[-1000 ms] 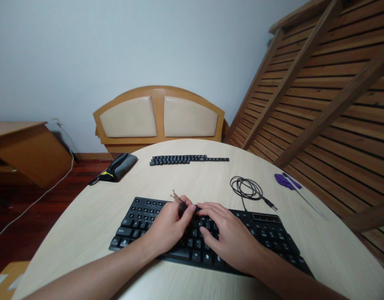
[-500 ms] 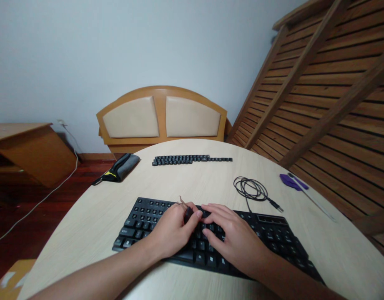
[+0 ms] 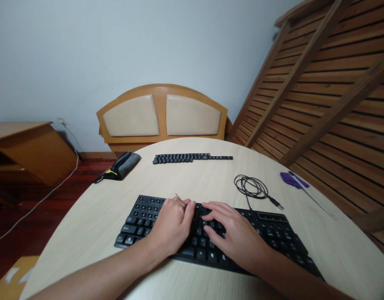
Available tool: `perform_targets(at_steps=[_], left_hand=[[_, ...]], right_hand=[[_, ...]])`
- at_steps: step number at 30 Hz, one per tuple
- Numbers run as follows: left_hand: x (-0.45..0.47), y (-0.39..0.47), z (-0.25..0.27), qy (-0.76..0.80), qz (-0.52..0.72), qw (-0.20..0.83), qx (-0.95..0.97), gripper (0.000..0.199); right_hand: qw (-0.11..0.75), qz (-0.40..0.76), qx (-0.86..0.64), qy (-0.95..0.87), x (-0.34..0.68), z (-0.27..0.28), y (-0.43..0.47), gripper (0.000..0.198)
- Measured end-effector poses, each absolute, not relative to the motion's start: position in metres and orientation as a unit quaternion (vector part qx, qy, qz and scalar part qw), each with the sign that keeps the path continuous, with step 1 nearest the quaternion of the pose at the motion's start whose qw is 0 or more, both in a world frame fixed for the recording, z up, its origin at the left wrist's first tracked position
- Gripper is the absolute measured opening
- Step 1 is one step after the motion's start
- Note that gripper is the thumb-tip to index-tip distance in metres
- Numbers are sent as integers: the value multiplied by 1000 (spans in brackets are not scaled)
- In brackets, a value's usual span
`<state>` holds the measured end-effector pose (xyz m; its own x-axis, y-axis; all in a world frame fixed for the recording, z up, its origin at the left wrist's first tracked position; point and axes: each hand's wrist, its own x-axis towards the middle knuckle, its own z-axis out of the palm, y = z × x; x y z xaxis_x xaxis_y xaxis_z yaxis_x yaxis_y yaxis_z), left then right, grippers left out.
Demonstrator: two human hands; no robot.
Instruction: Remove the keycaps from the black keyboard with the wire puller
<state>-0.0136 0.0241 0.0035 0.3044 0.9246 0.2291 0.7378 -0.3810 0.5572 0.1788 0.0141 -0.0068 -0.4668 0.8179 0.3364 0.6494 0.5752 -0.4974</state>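
Observation:
A black keyboard (image 3: pixel 190 252) lies across the near part of the table, with keycaps off its upper left rows and the square sockets showing. My left hand (image 3: pixel 171 223) is closed over the middle of those upper rows. Its fingers hold a small tool (image 3: pixel 176 195), mostly hidden, whose thin wiry end pokes out above the knuckles. My right hand (image 3: pixel 234 231) rests on the keys just right of it, fingers curved and apart, nothing seen in it. Beyond the keyboard, removed keycaps (image 3: pixel 173 158) stand in neat rows.
A coiled USB cable (image 3: pixel 251 187) lies behind the keyboard's right half. At the right edge are a purple cloth (image 3: pixel 292 180) and a thin white-handled brush (image 3: pixel 317 198). A dark grey pouch (image 3: pixel 126 166) sits at the left edge of the round pale table (image 3: pixel 91 216).
My left hand has turned a little and drawn its fingers in, so less of the tool shows. My right hand has stayed nearly in place.

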Motion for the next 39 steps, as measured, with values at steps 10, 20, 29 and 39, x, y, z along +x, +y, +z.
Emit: perform_targets(at_steps=[10, 20, 29, 39], left_hand=[[-12, 22, 4, 529, 223, 106, 812, 45], [-13, 25, 3, 490, 283, 264, 781, 45], [-14, 29, 2, 529, 326, 341, 706, 47], [-12, 27, 3, 527, 364, 366, 675, 48]], right_hand=[[279, 151, -442, -839, 180, -8, 13, 17], [260, 183, -441, -839, 180, -9, 15, 15], [275, 210, -444, -827, 180, -9, 14, 12], [292, 196, -453, -819, 181, -11, 13, 15]])
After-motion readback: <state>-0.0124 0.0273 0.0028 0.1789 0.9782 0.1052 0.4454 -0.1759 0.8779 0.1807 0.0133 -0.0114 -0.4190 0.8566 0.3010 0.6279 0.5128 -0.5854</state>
